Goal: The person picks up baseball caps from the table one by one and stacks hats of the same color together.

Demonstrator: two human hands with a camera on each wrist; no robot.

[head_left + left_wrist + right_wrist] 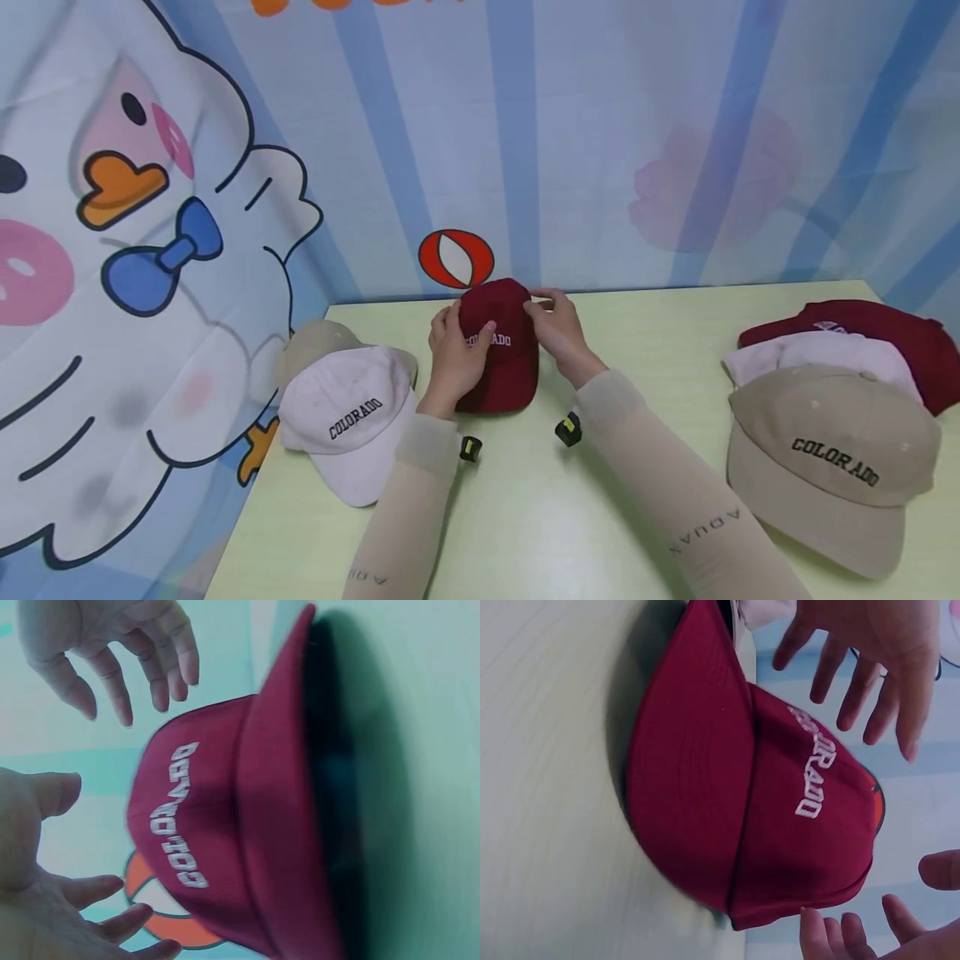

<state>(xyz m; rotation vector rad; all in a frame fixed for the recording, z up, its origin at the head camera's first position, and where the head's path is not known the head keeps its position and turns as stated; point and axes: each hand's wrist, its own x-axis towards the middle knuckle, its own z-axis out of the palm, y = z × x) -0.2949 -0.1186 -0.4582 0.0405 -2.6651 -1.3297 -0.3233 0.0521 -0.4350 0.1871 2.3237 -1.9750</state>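
A dark red baseball cap [498,379] with white COLORADO lettering rests at the back middle of the table, its brim toward me. My left hand [457,357] is at the cap's left side, fingers spread, thumb in front of the lettering in the head view. Beside the crown's right side is my right hand [558,332], its fingers loosely bent. In the left wrist view, a gap shows between the cap [202,802] and my left hand [52,877]. The right wrist view has my right hand [907,937] with fingertips close to the crown's edge; contact is unclear.
On the left, a white cap [348,408] overlaps a beige cap [322,346]. A beige cap [832,467], a white cap [832,354] and a dark red cap [922,342] overlap on the right. Behind the table [645,325] hangs a printed cloth backdrop [592,150].
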